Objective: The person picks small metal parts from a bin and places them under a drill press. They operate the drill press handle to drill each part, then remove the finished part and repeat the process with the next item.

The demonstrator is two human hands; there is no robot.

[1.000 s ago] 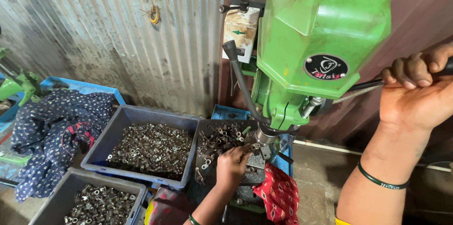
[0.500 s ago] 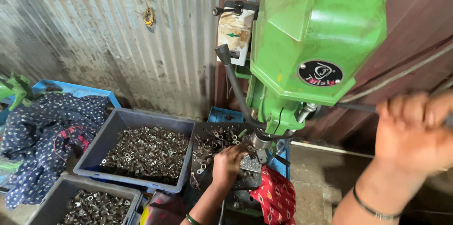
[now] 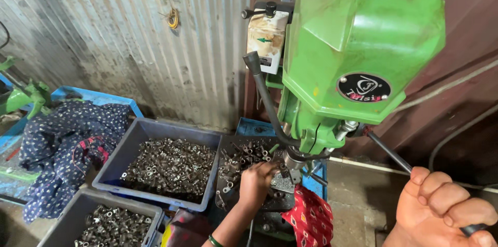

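Fingers of your right hand [image 3: 441, 208] curl tight around the black feed lever [image 3: 394, 156] of the green drill press [image 3: 358, 55]; your left hand [image 3: 257, 182], fingers bent, presses small metal parts [image 3: 244, 156] beneath the spindle

Green drill press [image 3: 358, 55], black feed lever [image 3: 389, 152]

One green metal drill press [image 3: 358, 55] is filling the upper right of the frame. Two grey plastic bins [image 3: 132, 146] of small metal parts are sitting at lower left, with one dark tray [image 3: 228, 146] beside them. One red patterned cloth [image 3: 311, 218] and one blue patterned cloth [image 3: 67, 138] are lying below. Two hands [image 3: 257, 182] are showing.
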